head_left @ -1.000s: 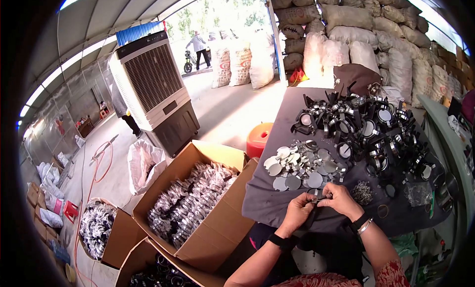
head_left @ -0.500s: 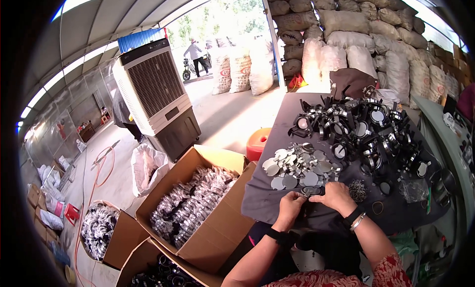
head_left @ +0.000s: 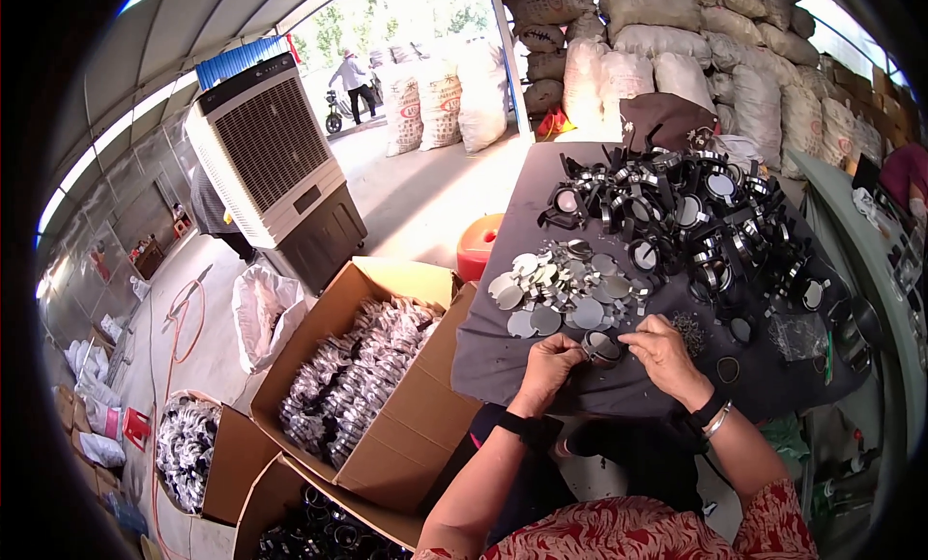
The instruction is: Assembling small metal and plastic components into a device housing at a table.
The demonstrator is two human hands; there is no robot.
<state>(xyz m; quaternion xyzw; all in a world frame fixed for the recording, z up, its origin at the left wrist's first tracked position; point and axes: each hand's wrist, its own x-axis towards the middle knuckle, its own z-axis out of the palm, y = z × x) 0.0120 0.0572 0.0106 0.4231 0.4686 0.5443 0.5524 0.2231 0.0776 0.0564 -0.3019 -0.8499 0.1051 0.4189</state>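
At the near edge of the dark cloth-covered table (head_left: 503, 367), my left hand (head_left: 549, 369) pinches the left side of a small round mirror part (head_left: 601, 345) with a dark rim. My right hand (head_left: 669, 359) is just to its right, thumb and forefinger pressed together; anything between them is too small to make out. Beyond my hands lies a heap of round silvery discs (head_left: 546, 318). A larger pile of black-framed round mirrors with straps or arms (head_left: 691, 212) covers the back of the table. A little mound of small screws (head_left: 688, 334) sits beside my right hand.
A clear plastic bag (head_left: 800, 338), a rubber band (head_left: 728, 370) and a thin green stick (head_left: 828, 355) lie at right. Left of the table stand cardboard boxes (head_left: 406, 425) of wrapped parts, a red stool (head_left: 476, 249) and an air cooler (head_left: 271, 144). Stacked sacks (head_left: 657, 43) line the back.
My right hand has drawn slightly apart from the left, uncovering the round mirror part. The whole view has shifted, so the table sits higher and further left.
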